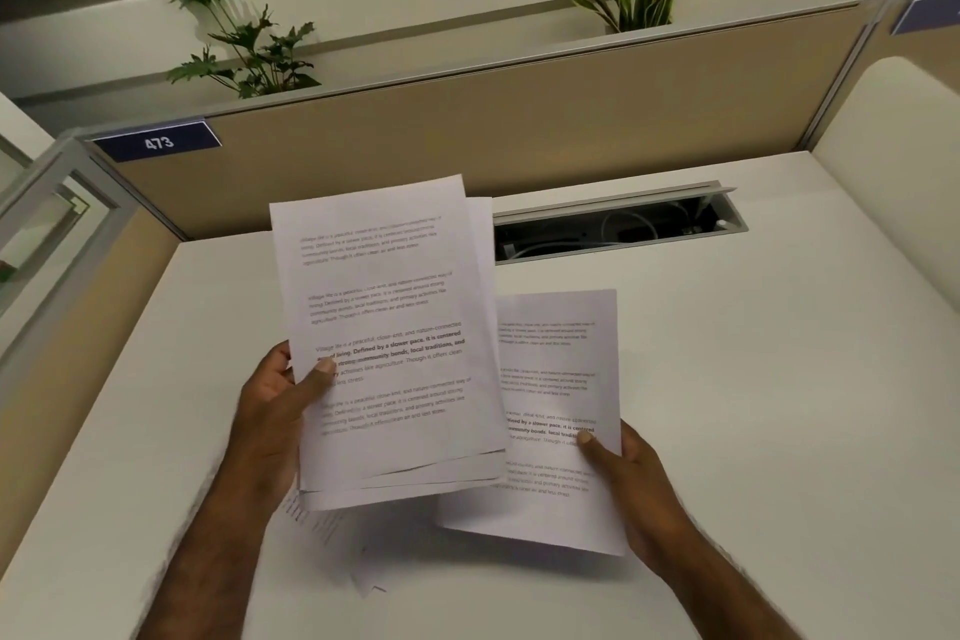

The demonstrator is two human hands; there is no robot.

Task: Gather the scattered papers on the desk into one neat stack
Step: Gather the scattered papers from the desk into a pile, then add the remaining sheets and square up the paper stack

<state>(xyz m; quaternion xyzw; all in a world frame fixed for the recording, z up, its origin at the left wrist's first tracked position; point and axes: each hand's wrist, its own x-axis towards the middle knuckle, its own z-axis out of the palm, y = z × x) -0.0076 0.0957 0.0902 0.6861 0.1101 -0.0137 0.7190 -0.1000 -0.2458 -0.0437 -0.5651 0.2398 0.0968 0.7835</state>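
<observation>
My left hand (283, 411) grips a loose bundle of printed sheets (389, 327) by its left edge, thumb on the top page, and holds it above the white desk (753, 405). The bundle's edges are uneven. My right hand (631, 473) holds a single printed sheet (558, 411) at its right edge, just right of the bundle and partly tucked behind it. More paper (363, 556) lies flat on the desk beneath the bundle, partly hidden.
An open cable tray (618, 229) with wires is recessed at the desk's back edge. A beige partition (519, 120) with a "473" label (158, 143) stands behind, plants above it. A second white desk surface (904, 146) lies at right.
</observation>
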